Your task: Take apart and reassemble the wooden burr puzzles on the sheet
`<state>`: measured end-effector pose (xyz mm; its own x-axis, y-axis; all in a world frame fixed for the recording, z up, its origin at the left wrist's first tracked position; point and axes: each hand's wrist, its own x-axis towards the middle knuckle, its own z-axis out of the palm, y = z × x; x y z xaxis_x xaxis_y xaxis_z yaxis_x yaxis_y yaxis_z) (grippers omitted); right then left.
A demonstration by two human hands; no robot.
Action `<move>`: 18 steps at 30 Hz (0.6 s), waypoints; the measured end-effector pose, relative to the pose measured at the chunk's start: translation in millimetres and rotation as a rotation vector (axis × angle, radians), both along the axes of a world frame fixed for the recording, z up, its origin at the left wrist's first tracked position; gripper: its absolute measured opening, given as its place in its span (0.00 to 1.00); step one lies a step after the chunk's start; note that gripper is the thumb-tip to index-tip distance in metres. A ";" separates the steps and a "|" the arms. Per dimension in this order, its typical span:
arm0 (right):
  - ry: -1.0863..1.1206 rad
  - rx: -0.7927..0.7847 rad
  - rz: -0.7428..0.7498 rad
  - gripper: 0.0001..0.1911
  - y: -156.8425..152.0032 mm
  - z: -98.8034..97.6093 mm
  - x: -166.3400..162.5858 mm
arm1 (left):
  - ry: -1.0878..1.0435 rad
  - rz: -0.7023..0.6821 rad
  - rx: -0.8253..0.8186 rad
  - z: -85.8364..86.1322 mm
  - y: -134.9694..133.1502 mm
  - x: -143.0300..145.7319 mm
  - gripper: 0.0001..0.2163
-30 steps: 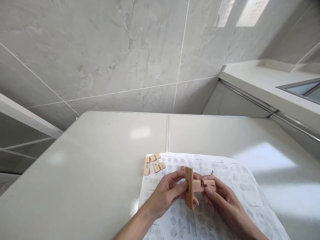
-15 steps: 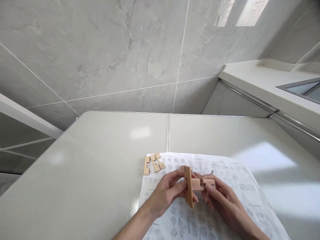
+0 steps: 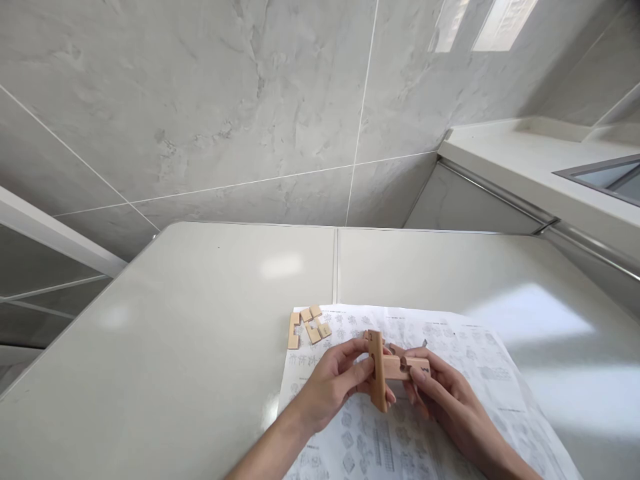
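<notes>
My left hand (image 3: 337, 380) grips an upright wooden puzzle piece (image 3: 379, 383) marked "2", the thumb pressed on its side. My right hand (image 3: 445, 397) pinches the far end of a lying wooden puzzle piece (image 3: 395, 367), which has a notch and a dark mark at its right end. The two pieces meet crosswise, the lying one running behind the upright one; their joint is hidden. More wood shows behind the fingers, partly covered. Beneath both hands lies a printed instruction sheet (image 3: 380, 427) with small line drawings.
Several small light wooden pieces (image 3: 314, 331) lie at the sheet's upper left corner, beside a notched one (image 3: 293, 331). The pale table (image 3: 200, 347) has a seam down its middle. A white counter (image 3: 530, 153) stands at the right, a grey tiled wall (image 3: 225, 100) behind.
Almost nothing differs. The joined wooden pieces have shifted up very slightly, and both hands keep their grip.
</notes>
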<state>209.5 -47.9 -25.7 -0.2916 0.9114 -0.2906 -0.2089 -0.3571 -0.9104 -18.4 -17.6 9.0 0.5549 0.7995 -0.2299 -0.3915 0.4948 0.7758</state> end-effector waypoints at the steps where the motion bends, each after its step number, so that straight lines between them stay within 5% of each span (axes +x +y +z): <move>1: 0.001 0.000 0.000 0.20 0.1 0.3 -0.1 | 0.002 0.001 -0.002 -0.4 -0.2 -0.1 0.16; 18: -0.029 -0.003 0.000 0.23 -1.5 -3.6 1.3 | 0.021 -0.016 0.023 -5.4 -0.3 -0.8 0.16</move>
<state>210.8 -49.4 -29.3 -0.2827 0.9104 -0.3022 -0.1821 -0.3602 -0.9149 -19.2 -18.0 3.5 0.5632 0.7956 -0.2232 -0.3675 0.4830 0.7948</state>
